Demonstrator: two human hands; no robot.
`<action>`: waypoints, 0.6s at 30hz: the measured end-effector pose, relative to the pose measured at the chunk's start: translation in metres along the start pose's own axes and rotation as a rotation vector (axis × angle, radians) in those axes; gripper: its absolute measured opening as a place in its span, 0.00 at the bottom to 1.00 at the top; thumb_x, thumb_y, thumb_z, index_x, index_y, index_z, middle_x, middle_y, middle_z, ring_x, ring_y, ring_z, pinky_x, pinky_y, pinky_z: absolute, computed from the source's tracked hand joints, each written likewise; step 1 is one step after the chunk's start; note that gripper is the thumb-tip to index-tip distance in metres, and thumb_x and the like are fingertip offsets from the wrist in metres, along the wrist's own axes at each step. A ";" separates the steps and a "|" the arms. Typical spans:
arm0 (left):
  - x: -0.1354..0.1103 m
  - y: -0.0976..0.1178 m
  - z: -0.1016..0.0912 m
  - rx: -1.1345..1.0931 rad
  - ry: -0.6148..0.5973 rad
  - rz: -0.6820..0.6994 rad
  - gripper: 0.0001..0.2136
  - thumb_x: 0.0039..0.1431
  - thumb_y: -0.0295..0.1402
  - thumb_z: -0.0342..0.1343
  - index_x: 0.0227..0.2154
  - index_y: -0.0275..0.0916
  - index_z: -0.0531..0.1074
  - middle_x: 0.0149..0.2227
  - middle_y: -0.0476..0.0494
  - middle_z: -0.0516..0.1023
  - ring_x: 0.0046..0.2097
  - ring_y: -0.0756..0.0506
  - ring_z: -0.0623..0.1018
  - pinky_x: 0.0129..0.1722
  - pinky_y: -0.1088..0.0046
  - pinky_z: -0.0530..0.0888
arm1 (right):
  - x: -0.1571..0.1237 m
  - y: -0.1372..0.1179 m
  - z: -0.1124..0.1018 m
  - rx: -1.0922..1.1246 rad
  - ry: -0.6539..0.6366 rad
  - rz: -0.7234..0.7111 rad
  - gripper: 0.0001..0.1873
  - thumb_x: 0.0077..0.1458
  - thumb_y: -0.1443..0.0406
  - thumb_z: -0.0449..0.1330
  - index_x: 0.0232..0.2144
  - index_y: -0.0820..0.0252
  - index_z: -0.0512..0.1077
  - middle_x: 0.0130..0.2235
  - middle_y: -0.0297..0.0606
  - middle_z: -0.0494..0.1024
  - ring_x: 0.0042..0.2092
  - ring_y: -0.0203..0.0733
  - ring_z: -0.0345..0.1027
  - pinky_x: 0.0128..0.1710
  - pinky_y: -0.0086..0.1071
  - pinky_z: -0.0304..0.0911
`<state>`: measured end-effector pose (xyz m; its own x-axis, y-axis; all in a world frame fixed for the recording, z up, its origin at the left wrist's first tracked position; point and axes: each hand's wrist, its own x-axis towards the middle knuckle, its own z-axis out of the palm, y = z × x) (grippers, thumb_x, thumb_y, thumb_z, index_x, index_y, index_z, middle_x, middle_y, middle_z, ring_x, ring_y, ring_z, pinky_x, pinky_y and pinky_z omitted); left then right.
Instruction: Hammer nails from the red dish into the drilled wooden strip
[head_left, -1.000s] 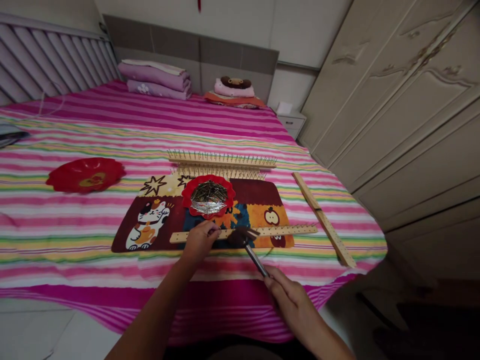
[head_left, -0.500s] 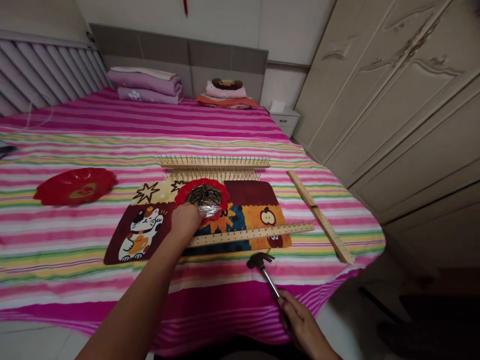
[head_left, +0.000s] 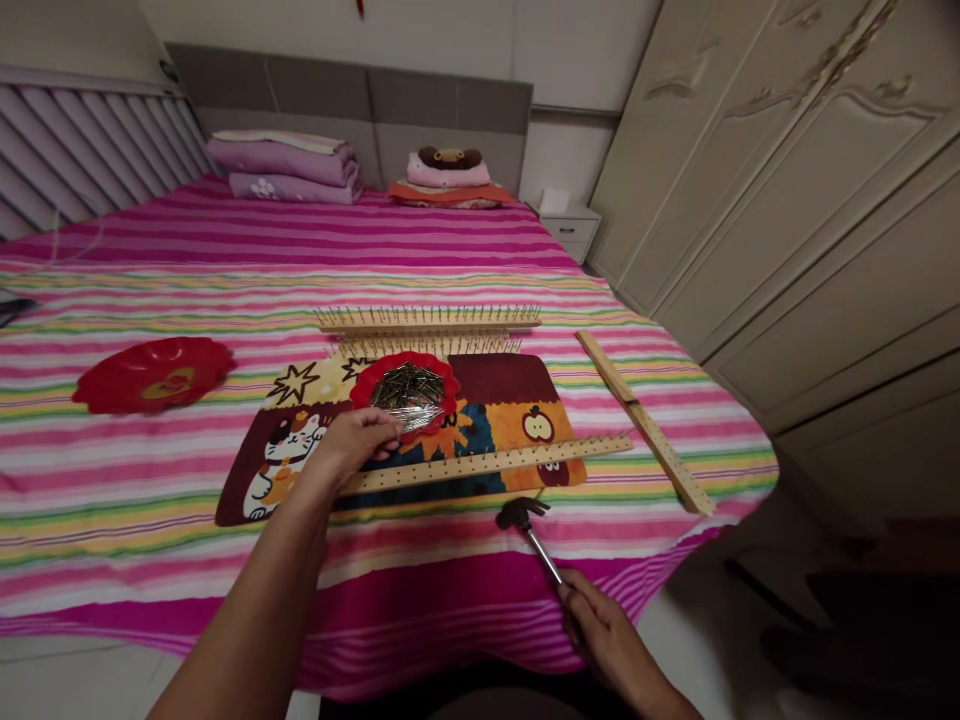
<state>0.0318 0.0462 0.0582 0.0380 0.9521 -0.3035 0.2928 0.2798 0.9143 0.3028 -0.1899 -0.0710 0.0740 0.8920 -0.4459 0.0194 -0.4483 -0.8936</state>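
My right hand [head_left: 604, 635] grips the handle of a claw hammer [head_left: 536, 530], its dark head over the bed's front part. My left hand [head_left: 358, 440] is closed in a pinch at the near left rim of a red scalloped bowl [head_left: 361, 388]; what its fingers hold, if anything, is too small to make out. Many nails [head_left: 409, 385] lie in the bowl, with clear plastic wrap over the near side. Just in front of the bowl lies a wooden strip [head_left: 480, 465] with rows of holes and nails standing along its right part. The left wrist hides its left end.
A patterned mat [head_left: 506, 380] lies under the bowl and strip. Behind it are nail-studded wooden strips [head_left: 427, 322]. More strips, bound together [head_left: 645, 425], lie on the right, near the bed's edge. A red plate [head_left: 154, 375] is on the left; folded bedding [head_left: 289, 165] sits at the back.
My left hand has drawn back from the nails in the bowl, slightly left and toward me, its fingers now visible in a pinch. My right hand with the hammer has barely moved.
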 end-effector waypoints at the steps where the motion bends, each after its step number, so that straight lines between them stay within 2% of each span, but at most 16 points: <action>1: -0.006 -0.003 0.002 -0.084 -0.017 -0.005 0.14 0.29 0.39 0.64 0.20 0.36 0.71 0.20 0.49 0.74 0.24 0.50 0.72 0.25 0.75 0.69 | -0.001 -0.002 0.000 -0.006 0.002 -0.001 0.22 0.54 0.47 0.50 0.39 0.58 0.66 0.18 0.22 0.49 0.18 0.31 0.43 0.17 0.26 0.38; 5: -0.019 -0.021 0.016 -0.205 -0.001 0.006 0.17 0.27 0.39 0.66 0.22 0.36 0.71 0.21 0.50 0.74 0.25 0.50 0.73 0.25 0.76 0.68 | -0.002 -0.004 0.000 -0.039 -0.008 -0.012 0.21 0.54 0.47 0.51 0.38 0.58 0.67 0.18 0.22 0.50 0.18 0.31 0.44 0.16 0.27 0.39; 11: -0.014 -0.054 0.026 -0.057 0.062 0.108 0.14 0.33 0.40 0.62 0.24 0.38 0.71 0.22 0.52 0.72 0.26 0.51 0.72 0.26 0.77 0.67 | -0.001 -0.001 0.001 0.000 -0.010 -0.006 0.20 0.55 0.49 0.51 0.38 0.58 0.65 0.18 0.21 0.49 0.18 0.31 0.43 0.16 0.26 0.38; 18: -0.019 -0.056 0.023 0.178 0.108 0.182 0.12 0.39 0.42 0.57 0.24 0.40 0.72 0.22 0.52 0.74 0.27 0.50 0.72 0.28 0.76 0.66 | 0.000 0.000 0.001 0.049 -0.017 0.035 0.21 0.53 0.48 0.52 0.38 0.57 0.64 0.18 0.20 0.48 0.18 0.30 0.42 0.17 0.24 0.37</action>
<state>0.0364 0.0098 0.0066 0.0059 0.9950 -0.0994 0.4539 0.0859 0.8869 0.3015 -0.1899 -0.0712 0.0571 0.8768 -0.4775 -0.0322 -0.4764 -0.8787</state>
